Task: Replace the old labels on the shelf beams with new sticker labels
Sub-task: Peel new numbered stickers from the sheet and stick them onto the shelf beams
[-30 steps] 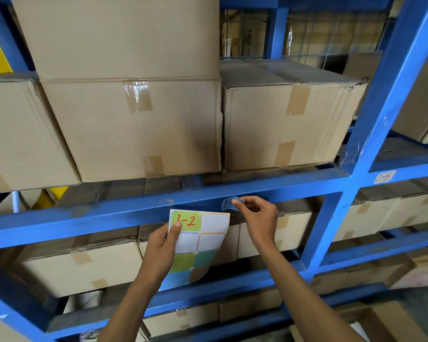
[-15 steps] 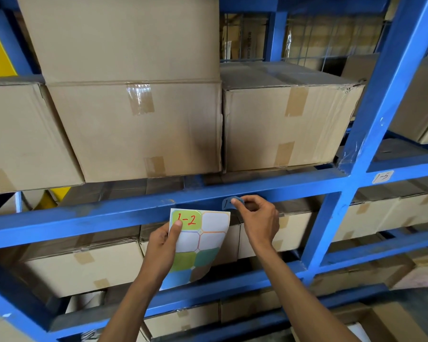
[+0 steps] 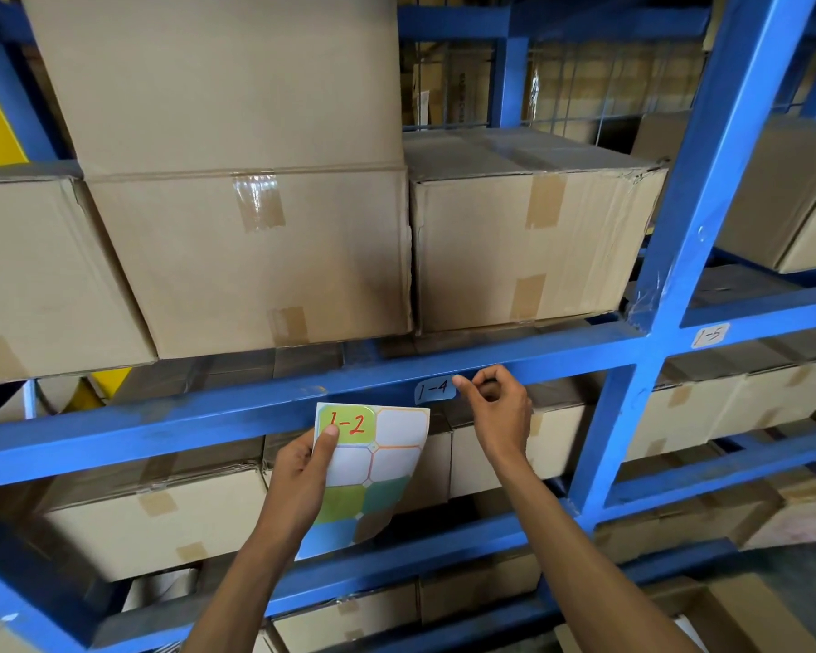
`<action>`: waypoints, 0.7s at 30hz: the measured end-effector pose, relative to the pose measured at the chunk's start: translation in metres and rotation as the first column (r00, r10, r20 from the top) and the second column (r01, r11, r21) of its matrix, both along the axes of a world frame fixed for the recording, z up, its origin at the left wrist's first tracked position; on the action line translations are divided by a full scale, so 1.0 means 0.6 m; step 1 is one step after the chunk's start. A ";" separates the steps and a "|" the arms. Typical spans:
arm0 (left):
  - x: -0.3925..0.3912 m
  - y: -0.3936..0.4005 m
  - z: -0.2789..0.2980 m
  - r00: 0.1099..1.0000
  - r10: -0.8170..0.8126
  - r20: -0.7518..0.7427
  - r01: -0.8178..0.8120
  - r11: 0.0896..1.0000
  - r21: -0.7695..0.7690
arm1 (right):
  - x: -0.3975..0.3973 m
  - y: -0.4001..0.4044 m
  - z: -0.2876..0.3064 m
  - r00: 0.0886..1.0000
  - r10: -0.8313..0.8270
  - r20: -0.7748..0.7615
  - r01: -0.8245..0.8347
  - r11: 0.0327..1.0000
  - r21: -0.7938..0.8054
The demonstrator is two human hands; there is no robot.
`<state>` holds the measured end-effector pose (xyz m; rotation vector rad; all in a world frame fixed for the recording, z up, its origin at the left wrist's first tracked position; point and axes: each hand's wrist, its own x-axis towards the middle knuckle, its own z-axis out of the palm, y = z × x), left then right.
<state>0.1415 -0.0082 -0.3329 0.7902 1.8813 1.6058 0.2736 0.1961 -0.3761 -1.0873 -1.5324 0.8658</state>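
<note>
My left hand (image 3: 302, 468) holds a sticker sheet (image 3: 373, 468) upright just below the blue shelf beam (image 3: 208, 412), thumb on its green sticker marked "1-2". Several spots on the sheet are blank white. A small blue label marked "1-4" (image 3: 434, 390) lies flat on the beam's face. My right hand (image 3: 495, 412) is beside it, thumb and forefinger pinched together and touching the label's right end. A white label marked "1-5" (image 3: 710, 335) is on the beam right of the blue upright post (image 3: 707, 205).
Taped cardboard boxes (image 3: 255, 256) fill the shelf above the beam, and more boxes (image 3: 161, 516) sit on the shelves below. A lower blue beam (image 3: 396, 567) crosses behind my forearms. An open carton (image 3: 726, 619) stands at the bottom right.
The "1-4" label was curled under my right fingertips; now it lies flat and readable. My right fingertips have slid to its right end. My left hand and the sheet stay put.
</note>
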 end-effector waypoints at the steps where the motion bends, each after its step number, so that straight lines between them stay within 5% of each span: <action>1: 0.001 0.000 0.000 1.000 -0.001 0.001 0.001 1.000 -0.001 | 0.002 0.001 -0.003 1.000 0.007 0.006 -0.007 1.000 0.008; 10: 0.013 0.000 0.006 1.000 -0.008 0.007 0.008 1.000 0.010 | 0.015 0.000 -0.014 0.990 0.082 0.112 -0.096 0.988 0.124; 21: 0.002 -0.023 0.011 1.000 0.028 0.008 -0.028 0.999 0.031 | -0.030 -0.038 -0.002 0.936 -0.145 0.322 0.082 0.976 0.202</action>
